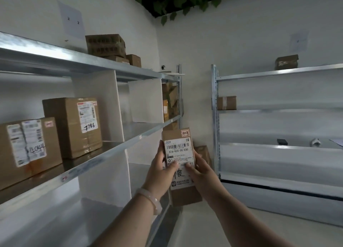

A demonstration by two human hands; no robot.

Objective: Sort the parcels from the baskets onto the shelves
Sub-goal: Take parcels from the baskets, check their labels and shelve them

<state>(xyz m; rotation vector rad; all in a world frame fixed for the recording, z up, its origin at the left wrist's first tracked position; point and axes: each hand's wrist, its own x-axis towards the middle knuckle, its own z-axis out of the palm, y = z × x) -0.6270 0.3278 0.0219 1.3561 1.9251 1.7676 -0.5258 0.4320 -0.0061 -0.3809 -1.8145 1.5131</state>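
A small cardboard parcel is held upright in the air, off any shelf, before the corner where the left shelf and the right shelf meet. The left hand grips its left edge and the right hand its right edge. Both thumbs press on the white label. Two larger boxes stand on the left shelf's middle board.

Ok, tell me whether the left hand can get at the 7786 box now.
Probably not yet: left hand and right hand both hold the small parcel, though nothing blocks the 7786 box.
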